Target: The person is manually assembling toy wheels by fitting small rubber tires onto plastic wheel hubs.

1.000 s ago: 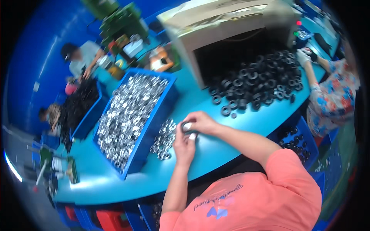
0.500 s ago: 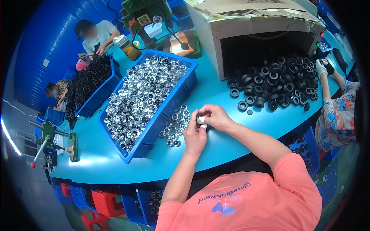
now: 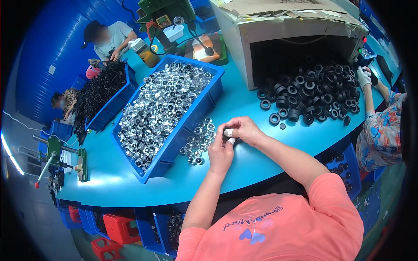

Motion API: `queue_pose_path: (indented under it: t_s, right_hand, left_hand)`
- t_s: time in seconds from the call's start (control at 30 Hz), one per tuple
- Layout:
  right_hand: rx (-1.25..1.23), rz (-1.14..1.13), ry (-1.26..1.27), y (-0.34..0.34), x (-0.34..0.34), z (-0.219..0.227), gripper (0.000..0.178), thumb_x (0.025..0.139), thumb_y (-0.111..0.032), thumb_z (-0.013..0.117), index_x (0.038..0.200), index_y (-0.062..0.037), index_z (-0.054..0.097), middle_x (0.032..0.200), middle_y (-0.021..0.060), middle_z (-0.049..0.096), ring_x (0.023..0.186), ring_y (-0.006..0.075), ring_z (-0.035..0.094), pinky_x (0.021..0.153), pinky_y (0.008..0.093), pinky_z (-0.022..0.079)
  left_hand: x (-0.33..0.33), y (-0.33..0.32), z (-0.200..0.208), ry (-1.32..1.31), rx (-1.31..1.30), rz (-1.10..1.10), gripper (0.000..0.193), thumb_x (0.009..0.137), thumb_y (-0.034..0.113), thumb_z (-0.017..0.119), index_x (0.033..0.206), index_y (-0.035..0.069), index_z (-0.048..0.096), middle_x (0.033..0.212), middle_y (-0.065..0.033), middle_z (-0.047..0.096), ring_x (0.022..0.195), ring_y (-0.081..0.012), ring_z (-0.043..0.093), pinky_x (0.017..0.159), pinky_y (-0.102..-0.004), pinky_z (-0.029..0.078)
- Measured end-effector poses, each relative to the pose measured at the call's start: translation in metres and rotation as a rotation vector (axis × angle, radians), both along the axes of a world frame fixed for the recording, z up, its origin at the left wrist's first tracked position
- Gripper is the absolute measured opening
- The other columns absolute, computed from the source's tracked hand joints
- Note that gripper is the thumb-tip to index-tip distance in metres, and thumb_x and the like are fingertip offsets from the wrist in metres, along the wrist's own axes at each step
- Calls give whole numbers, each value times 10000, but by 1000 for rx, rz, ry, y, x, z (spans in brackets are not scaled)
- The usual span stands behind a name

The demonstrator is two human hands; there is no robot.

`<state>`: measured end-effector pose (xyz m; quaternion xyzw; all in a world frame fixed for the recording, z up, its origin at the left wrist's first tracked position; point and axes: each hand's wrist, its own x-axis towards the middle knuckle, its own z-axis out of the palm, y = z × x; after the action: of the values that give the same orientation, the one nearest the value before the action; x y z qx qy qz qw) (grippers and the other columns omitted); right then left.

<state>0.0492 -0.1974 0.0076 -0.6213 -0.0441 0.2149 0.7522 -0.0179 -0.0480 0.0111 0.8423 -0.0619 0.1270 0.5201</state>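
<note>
My left hand [image 3: 221,153] and my right hand [image 3: 244,131] meet above the blue tabletop, fingers closed together around a small black ring [image 3: 225,135]. Most of that ring is hidden by my fingers, and white wrapping covers a thumb and a fingertip. Just left of my hands lies a loose group of clear plastic parts [image 3: 199,140]. Beyond them stands a blue bin [image 3: 150,175] heaped with clear parts with dark centres [image 3: 163,104]. Right of my hands, black rings [image 3: 308,99] are piled at the mouth of a pale box [image 3: 246,56].
A second blue bin [image 3: 101,124] holds dark thin parts at the left. A green hand press [image 3: 82,165] stands near the left end, another green machine [image 3: 167,19] at the back. Co-workers sit at the far left; another person's gloved hand [image 3: 365,77] shows at right. Red stools [image 3: 119,228] stand below.
My fingers have shifted slightly around the black ring, while both hands stay in nearly the same place. At the far left, a co-worker's head has moved a little.
</note>
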Motion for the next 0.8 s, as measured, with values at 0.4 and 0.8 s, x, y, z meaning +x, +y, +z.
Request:
queue_pose_path:
  t_s: [0.4,0.8]
  right_hand:
    - [195,137,145,-15,7,7,278,1054,-255,666,1185,-19,733,1026,55,731,884,142,697,824,330,596]
    - [140,179,129,-17,12,-5,299,1075,-254,621,1241,-29,724,1029,57,720,861,133,690,774,294,603]
  left_hand:
    - [4,7,17,341,-523,-66,579,949,-58,674,1499,43,522,968,-87,748,634,-88,645,513,-217,500]
    - [-2,5,21,318,-543,-75,486,932,-5,734,1382,33,554,1047,-88,735,700,-108,668,548,-230,526]
